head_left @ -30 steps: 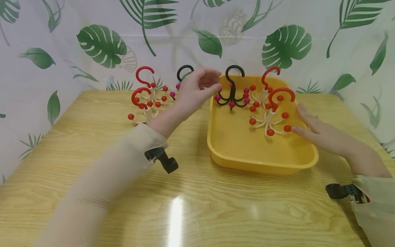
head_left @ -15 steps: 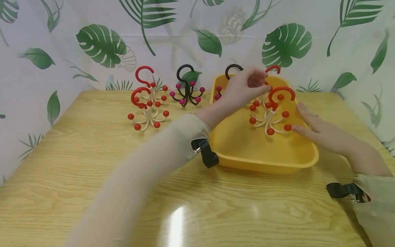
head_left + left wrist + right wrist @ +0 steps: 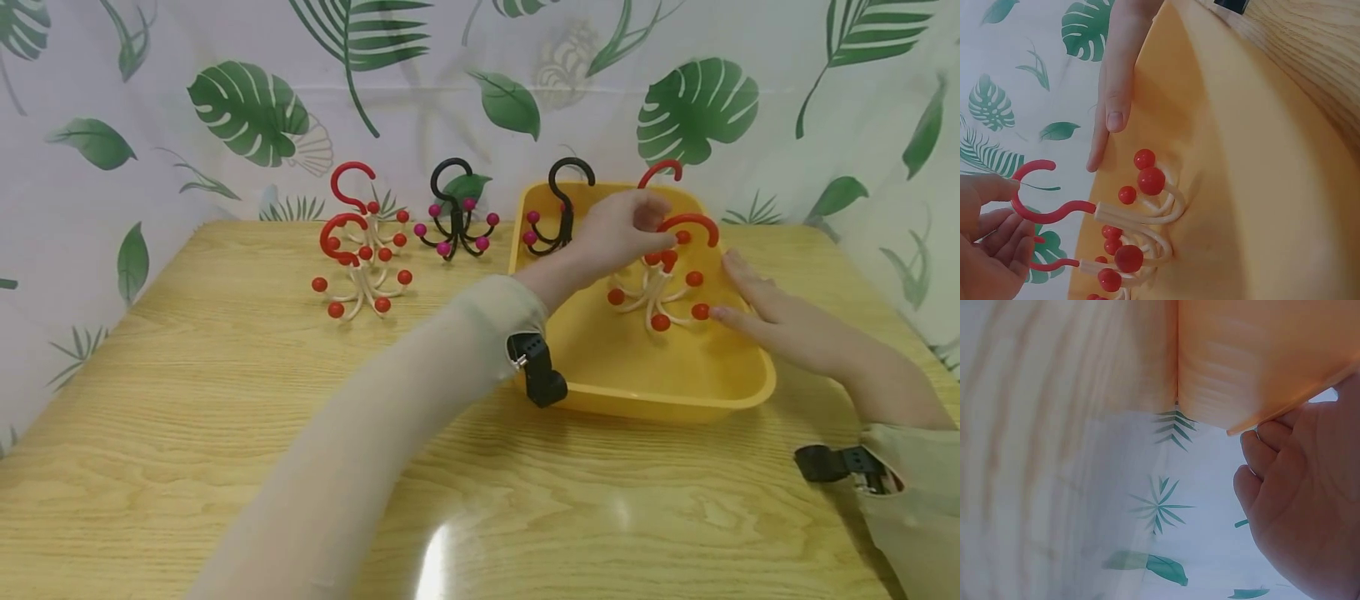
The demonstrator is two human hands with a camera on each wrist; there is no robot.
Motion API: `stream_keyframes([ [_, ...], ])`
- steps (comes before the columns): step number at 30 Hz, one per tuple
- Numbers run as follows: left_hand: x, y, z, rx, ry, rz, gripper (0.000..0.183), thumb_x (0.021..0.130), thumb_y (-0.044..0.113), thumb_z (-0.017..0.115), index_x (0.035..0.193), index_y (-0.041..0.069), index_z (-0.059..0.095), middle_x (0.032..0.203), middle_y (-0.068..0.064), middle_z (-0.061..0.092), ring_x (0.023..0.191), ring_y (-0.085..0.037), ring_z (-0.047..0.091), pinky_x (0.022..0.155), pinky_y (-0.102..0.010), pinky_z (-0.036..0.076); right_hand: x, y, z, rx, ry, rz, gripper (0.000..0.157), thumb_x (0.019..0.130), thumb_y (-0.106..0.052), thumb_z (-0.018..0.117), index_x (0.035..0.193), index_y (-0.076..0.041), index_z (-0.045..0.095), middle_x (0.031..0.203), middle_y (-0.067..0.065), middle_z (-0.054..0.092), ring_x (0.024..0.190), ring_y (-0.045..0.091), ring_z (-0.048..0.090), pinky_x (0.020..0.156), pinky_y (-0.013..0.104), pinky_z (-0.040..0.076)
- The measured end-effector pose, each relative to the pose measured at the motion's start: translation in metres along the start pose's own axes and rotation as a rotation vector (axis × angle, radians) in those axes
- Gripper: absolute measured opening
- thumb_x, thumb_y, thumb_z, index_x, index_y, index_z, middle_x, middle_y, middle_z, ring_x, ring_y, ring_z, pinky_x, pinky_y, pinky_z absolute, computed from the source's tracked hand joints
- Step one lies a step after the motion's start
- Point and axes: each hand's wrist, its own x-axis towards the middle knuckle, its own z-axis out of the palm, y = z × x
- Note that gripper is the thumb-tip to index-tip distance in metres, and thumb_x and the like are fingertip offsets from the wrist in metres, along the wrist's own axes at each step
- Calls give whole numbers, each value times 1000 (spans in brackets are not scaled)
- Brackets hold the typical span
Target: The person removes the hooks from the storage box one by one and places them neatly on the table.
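In the head view a red-hooked claw hanger [image 3: 651, 298] with cream arms and red ball tips stands in the yellow tray [image 3: 637, 392]. My left hand [image 3: 611, 229] is at its red hook, thumb and loosely bent fingers apart; in the left wrist view the thumb [image 3: 988, 187] overlaps the hook [image 3: 1047, 219]. Another red-hooked hanger [image 3: 660, 169] stands behind, mostly hidden by that hand. A black claw hanger [image 3: 566, 225] with magenta balls is at the tray's far left. My right hand [image 3: 795, 329] holds the tray's right rim, thumb inside and fingers outside.
Left of the tray, two red-hooked hangers [image 3: 360, 287] stand one behind the other on the wooden table [image 3: 225, 400]. Beside them is a black hanger [image 3: 456, 217] with magenta balls. A leaf-print cloth [image 3: 420, 92] hangs behind the table.
My left hand has moved right from the black hangers, over the tray, then slightly down to the front red hook. The right hand has stayed at the tray rim.
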Motion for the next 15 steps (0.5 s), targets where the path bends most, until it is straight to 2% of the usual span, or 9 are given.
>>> stream_keyframes([
  [7,1,-3,6,62,8,26,28,86,17,72,113,11,65,98,4,60,89,-8,53,72,-10,43,0,1,-1,0,-1,-6,77,100,-39,44,152,-16,-9,157,4,-17,141,37,-12,108,63,-1],
  [15,-1,-4,10,31,9,61,14,88,14,70,101,9,64,91,4,62,83,-7,57,68,-11,45,1,0,-1,-2,-1,3,78,100,-41,45,152,-18,-9,157,5,-16,142,38,-11,108,63,1],
])
